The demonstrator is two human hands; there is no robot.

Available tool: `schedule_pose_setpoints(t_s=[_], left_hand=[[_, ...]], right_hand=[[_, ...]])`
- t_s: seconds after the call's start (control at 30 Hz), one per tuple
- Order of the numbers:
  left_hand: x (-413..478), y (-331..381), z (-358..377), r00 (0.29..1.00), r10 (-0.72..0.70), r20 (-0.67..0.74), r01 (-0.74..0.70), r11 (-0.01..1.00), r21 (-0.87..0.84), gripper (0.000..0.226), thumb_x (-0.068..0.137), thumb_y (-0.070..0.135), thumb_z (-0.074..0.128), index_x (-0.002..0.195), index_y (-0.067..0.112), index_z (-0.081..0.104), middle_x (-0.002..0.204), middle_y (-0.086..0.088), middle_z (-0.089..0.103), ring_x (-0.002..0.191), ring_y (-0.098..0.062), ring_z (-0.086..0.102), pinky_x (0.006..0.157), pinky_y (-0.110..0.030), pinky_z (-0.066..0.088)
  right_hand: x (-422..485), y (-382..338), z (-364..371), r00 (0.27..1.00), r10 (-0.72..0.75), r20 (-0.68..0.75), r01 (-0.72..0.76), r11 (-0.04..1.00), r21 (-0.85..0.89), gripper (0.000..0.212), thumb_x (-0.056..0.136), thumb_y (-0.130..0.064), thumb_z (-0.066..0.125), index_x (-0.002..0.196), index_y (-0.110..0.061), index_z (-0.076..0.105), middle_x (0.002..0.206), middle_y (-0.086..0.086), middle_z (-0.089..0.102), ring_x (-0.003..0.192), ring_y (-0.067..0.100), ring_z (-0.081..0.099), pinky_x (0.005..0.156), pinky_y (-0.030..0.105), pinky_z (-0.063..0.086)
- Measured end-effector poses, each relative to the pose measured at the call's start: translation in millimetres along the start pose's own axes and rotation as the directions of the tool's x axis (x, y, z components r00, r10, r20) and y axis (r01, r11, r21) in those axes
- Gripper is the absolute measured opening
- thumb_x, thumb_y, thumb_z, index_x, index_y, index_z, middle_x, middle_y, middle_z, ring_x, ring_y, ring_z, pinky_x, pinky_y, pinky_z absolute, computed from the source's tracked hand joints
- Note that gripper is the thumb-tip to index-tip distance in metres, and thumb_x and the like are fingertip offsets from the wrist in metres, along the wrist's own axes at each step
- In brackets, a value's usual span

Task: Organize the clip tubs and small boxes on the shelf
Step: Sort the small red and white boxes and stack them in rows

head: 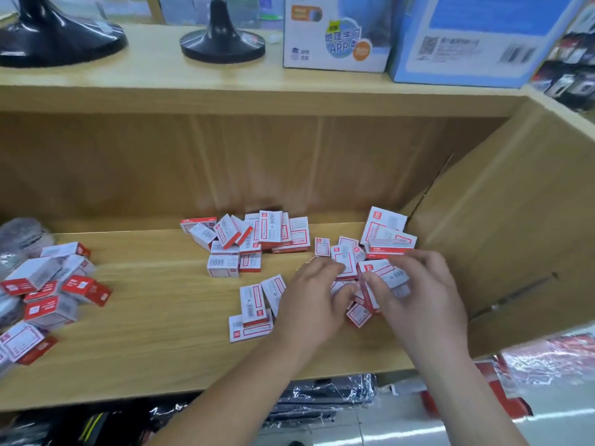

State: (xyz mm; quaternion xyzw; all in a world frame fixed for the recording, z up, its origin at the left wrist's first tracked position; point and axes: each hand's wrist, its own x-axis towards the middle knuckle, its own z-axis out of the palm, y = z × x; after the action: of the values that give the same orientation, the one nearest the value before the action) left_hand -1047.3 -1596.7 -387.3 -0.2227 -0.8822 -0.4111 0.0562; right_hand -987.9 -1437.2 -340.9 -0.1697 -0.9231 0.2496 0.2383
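Observation:
Several small red-and-white boxes lie scattered on the wooden shelf (161, 317). One heap (251, 239) sits at the back middle, another heap (48, 284) at the left edge, and a loose pair (254, 304) lies in front. My right hand (418, 294) grips a small box (383, 275) among the pile at the right, fingers curled over it. My left hand (315, 300) reaches into the same pile, fingers bent over small boxes; whether it holds one is hidden. Larger boxes (386, 233) lean against the cardboard behind the pile.
A big open cardboard carton (499, 236) stands at the shelf's right end. On the shelf above stand two black stand bases (222, 43), a white box (335, 37) and a blue box (467, 40). Plastic-wrapped goods (19, 239) lie far left and below the shelf.

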Motion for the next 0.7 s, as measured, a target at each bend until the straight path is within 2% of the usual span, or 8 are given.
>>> schedule_pose_setpoints(t_s=[0.07,0.13,0.27,0.4,0.5,0.57,0.7], left_hand=[[-19,-7,-11,0.999,0.039,-0.029,-0.04,0.999,-0.014,0.026,0.091,0.026,0.068,0.117,0.021,0.069,0.12,0.007,0.064,0.111,-0.016,0.062,0.091,-0.034,0.053],[-40,-20,-27,0.995,0.046,-0.086,-0.047,0.999,-0.012,0.027,0.087,0.018,0.069,0.114,0.023,0.07,0.118,0.011,0.063,0.109,-0.014,0.062,0.091,-0.03,0.051],[-72,-56,-62,0.982,-0.037,-0.187,0.051,0.996,0.07,0.035,0.079,0.028,0.08,0.113,0.023,0.073,0.122,0.009,0.062,0.112,-0.011,0.057,0.098,-0.024,0.044],[-86,-83,-78,0.975,-0.107,-0.195,0.131,0.985,0.114,0.054,0.07,0.036,0.085,0.12,0.018,0.071,0.129,0.005,0.06,0.114,-0.016,0.056,0.104,-0.014,0.034],[-89,-88,-78,0.977,-0.108,-0.186,0.132,0.984,0.12,0.06,0.071,0.046,0.083,0.124,0.021,0.069,0.128,0.008,0.062,0.111,-0.015,0.059,0.101,-0.024,0.042],[-89,-87,-77,0.976,-0.111,-0.185,0.137,0.982,0.131,0.06,0.072,0.048,0.083,0.124,0.023,0.069,0.127,0.01,0.063,0.109,-0.015,0.059,0.097,-0.033,0.047],[-89,-88,-77,0.973,-0.145,-0.181,0.167,0.979,0.113,0.045,0.073,0.05,0.079,0.11,0.026,0.07,0.111,0.013,0.064,0.099,-0.015,0.06,0.086,-0.04,0.05]], right_hand=[[-7,-10,3,0.994,-0.113,-0.003,0.113,0.993,0.04,0.029,0.08,-0.036,0.083,0.102,-0.019,0.076,0.107,-0.004,0.064,0.102,0.023,0.064,0.078,0.04,0.055],[-15,-21,13,0.98,-0.188,0.07,0.18,0.978,0.101,0.023,0.084,-0.033,0.08,0.101,-0.019,0.076,0.1,-0.005,0.067,0.098,0.021,0.064,0.079,0.039,0.054],[-24,-38,44,0.934,-0.239,0.267,0.189,0.961,0.201,0.023,0.083,-0.03,0.077,0.105,-0.022,0.075,0.1,-0.009,0.067,0.097,0.018,0.064,0.081,0.037,0.055],[-32,-46,68,0.88,-0.254,0.401,0.201,0.965,0.17,0.027,0.081,-0.03,0.077,0.107,-0.025,0.074,0.107,-0.011,0.065,0.105,0.016,0.062,0.086,0.035,0.054],[-38,-57,80,0.884,-0.273,0.38,0.244,0.962,0.124,0.027,0.079,-0.033,0.079,0.105,-0.024,0.075,0.104,-0.009,0.065,0.103,0.019,0.061,0.082,0.031,0.053],[-36,-66,86,0.887,-0.287,0.363,0.276,0.958,0.082,0.026,0.08,-0.035,0.077,0.104,-0.024,0.075,0.101,-0.007,0.066,0.102,0.022,0.062,0.078,0.035,0.055],[-19,-88,94,0.841,-0.232,0.488,0.33,0.936,-0.123,0.034,0.086,-0.052,0.067,0.104,-0.025,0.074,0.102,-0.003,0.065,0.108,0.023,0.056,0.08,0.036,0.052]])
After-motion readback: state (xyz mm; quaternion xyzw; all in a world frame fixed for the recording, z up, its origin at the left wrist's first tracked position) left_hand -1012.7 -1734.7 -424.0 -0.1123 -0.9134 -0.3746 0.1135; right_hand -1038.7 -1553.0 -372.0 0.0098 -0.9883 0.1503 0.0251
